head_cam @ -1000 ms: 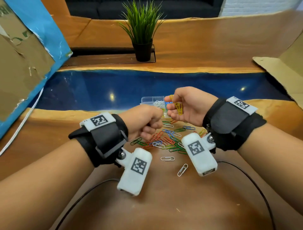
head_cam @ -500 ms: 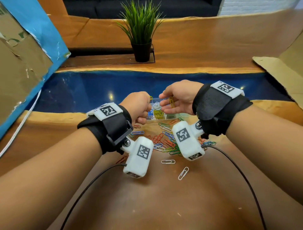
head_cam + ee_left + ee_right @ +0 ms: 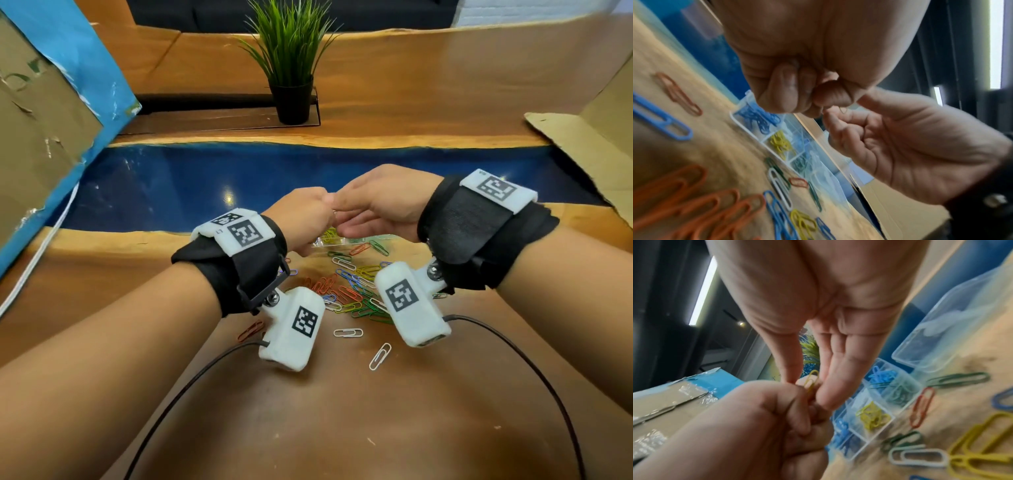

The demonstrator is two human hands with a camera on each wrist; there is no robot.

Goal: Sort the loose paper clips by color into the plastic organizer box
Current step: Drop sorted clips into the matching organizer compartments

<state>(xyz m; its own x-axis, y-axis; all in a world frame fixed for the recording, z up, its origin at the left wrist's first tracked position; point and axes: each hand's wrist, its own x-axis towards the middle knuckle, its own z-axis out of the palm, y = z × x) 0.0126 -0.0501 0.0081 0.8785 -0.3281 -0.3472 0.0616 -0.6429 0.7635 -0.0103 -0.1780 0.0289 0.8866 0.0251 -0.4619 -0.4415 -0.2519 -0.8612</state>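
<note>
Hands meet just above the organizer box [image 3: 888,395], which sits open on the counter [image 3: 342,428] with blue, yellow and green clips already in separate compartments. The left hand [image 3: 301,219] is curled into a fist, and the right wrist view shows a yellow clip [image 3: 812,381] standing up out of its fingers; the right hand [image 3: 380,202] pinches that same clip between thumb and forefinger, so each grip is closed on it. By the look of it, this is a hand-over or a pulling apart of clips bunched in the left fist, with the yellow one being singled out. The next move would call for the right hand to draw the clip free and drop it into the yellow compartment [image 3: 872,416], directly below the hands, without spilling into the blue one next to it. Many loose clips [image 3: 346,291] lie on the counter on the near side of the box, so sorting seems far from done. No brand or readable writing shows; the wrist bands carry only square black-and-white code marks.
</note>
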